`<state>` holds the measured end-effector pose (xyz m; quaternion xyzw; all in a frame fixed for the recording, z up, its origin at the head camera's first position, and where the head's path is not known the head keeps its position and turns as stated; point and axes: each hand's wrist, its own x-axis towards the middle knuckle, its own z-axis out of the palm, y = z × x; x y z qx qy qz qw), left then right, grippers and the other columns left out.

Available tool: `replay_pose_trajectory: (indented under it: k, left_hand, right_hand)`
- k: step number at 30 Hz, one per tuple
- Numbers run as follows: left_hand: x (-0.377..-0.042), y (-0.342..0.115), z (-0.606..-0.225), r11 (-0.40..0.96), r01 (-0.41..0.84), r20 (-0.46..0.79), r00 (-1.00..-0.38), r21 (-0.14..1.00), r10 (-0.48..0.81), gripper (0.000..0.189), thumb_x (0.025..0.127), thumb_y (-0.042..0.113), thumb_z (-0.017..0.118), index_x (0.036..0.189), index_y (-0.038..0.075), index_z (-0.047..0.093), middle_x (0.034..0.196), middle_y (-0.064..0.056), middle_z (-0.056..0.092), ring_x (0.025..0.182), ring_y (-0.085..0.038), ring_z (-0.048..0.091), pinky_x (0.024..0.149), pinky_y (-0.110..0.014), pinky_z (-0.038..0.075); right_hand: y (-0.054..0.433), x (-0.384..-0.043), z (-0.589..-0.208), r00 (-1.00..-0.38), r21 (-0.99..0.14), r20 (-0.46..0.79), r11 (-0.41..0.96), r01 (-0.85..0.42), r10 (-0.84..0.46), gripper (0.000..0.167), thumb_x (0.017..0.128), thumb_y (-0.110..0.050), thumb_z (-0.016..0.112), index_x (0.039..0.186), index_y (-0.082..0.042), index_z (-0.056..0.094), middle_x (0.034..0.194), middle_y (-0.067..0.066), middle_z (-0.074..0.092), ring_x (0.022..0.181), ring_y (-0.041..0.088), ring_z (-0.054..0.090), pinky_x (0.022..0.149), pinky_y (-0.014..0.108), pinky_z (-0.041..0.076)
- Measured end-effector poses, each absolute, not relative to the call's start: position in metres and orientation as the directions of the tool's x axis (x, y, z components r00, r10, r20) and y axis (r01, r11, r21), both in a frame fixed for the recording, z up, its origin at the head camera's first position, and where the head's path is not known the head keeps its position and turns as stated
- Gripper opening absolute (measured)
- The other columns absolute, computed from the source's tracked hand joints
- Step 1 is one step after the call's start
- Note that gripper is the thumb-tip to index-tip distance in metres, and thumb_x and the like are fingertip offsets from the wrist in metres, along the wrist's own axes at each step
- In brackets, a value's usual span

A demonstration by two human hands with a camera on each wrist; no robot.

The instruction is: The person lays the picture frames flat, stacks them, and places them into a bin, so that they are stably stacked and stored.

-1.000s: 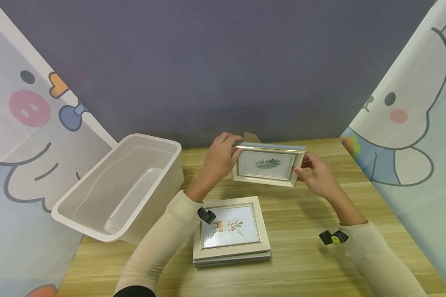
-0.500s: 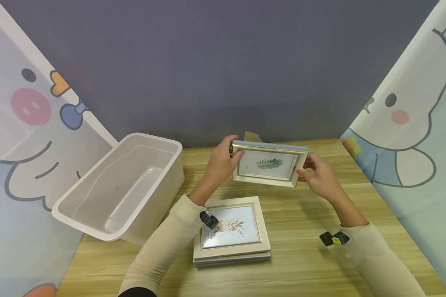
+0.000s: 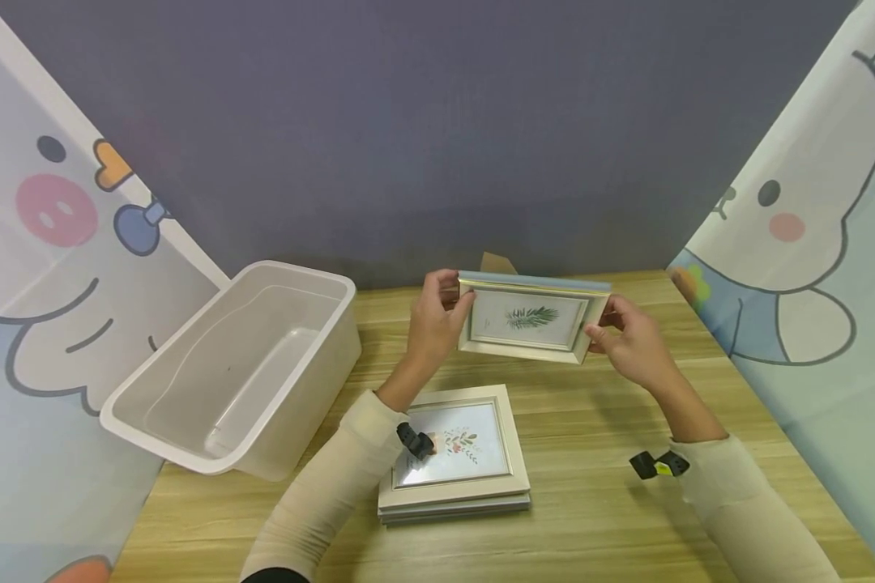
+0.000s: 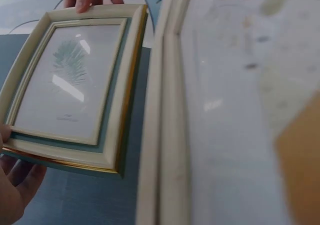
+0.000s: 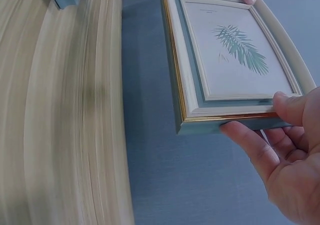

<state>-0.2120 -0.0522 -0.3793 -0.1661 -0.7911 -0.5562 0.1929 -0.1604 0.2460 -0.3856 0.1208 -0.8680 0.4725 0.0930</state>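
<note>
A cream picture frame (image 3: 529, 318) with gold trim, blue-grey sides and a green leaf print is held tilted above the table's far part. My left hand (image 3: 435, 320) grips its left end, thumb on the front. At the opposite end my right hand (image 3: 634, 344) pinches it, and the right wrist view shows the thumb on the front border with fingers (image 5: 255, 147) underneath. Nearer to me lies a stack of frames, the top picture frame (image 3: 481, 445) bearing a flower print; my left wrist overlaps its left edge in the head view.
A large whitish plastic tub (image 3: 313, 380) stands on the left of the wooden table (image 3: 591, 518). A small brown flap (image 3: 497, 263) shows behind the held frame. A grey wall (image 3: 437, 138) closes the far side, with cartoon-printed panels left and right.
The held picture frame has shifted slightly right and up. My left hand has moved its grip, its fingers now behind the frame's left end. The stack and tub stay put.
</note>
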Motion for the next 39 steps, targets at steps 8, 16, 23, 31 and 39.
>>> replay_pose_trajectory:
  k: [8,16,23,31,39]
  left_hand:
    - [-0.209,-0.05,-0.387,0.284,0.52,0.539,-0.842,0.806,0.014,0.032,0.095,0.009,0.07,0.123,-0.002,0.058,0.119,-0.02,0.07,0.102,-0.032,0.075,0.088,-0.034,0.062]
    - [-0.205,-0.052,-0.391,0.279,0.577,0.574,-0.813,0.768,0.101,0.037,0.097,0.006,0.066,0.133,0.003,0.059,0.127,-0.017,0.07,0.106,-0.03,0.074,0.086,-0.036,0.062]
    - [-0.204,-0.056,-0.384,0.301,0.589,0.577,-0.805,0.75,0.139,0.046,0.097,0.007,0.066,0.142,0.011,0.056,0.126,-0.016,0.071,0.101,-0.029,0.075,0.082,-0.037,0.063]
    - [-0.199,-0.066,-0.375,0.352,0.551,0.497,-0.834,0.756,0.239,0.058,0.098,0.008,0.066,0.151,0.018,0.048,0.129,-0.015,0.068,0.101,-0.027,0.074,0.081,-0.037,0.063]
    - [-0.195,-0.077,-0.375,0.321,0.615,0.555,-0.789,0.72,0.264,0.062,0.094,0.003,0.07,0.151,0.016,0.049,0.126,-0.018,0.068,0.098,-0.028,0.076,0.077,-0.032,0.064]
  right_hand:
    - [0.249,-0.16,-0.385,-0.956,-0.807,0.265,0.513,-0.292,-0.127,0.032,0.1,-0.001,0.062,0.128,0.009,0.052,0.113,0.026,0.06,0.091,-0.011,0.06,0.07,0.026,0.063]
    - [0.253,-0.158,-0.383,-0.966,-0.867,0.244,0.427,-0.257,-0.086,0.035,0.1,0.003,0.059,0.132,0.012,0.048,0.115,0.027,0.055,0.094,-0.009,0.061,0.071,0.022,0.062]
    - [0.253,-0.158,-0.382,-0.965,-0.866,0.25,0.427,-0.261,-0.084,0.038,0.1,0.003,0.059,0.135,0.011,0.048,0.115,0.028,0.055,0.092,-0.009,0.062,0.07,0.023,0.062]
    - [0.253,-0.156,-0.383,-0.967,-0.871,0.238,0.422,-0.253,-0.088,0.036,0.099,0.002,0.06,0.133,0.011,0.05,0.114,0.027,0.055,0.091,-0.007,0.063,0.071,0.026,0.063]
    - [0.248,-0.152,-0.378,-0.968,-0.866,0.231,0.432,-0.251,-0.1,0.037,0.1,0.0,0.06,0.134,0.009,0.05,0.113,0.027,0.056,0.093,-0.006,0.062,0.071,0.024,0.062]
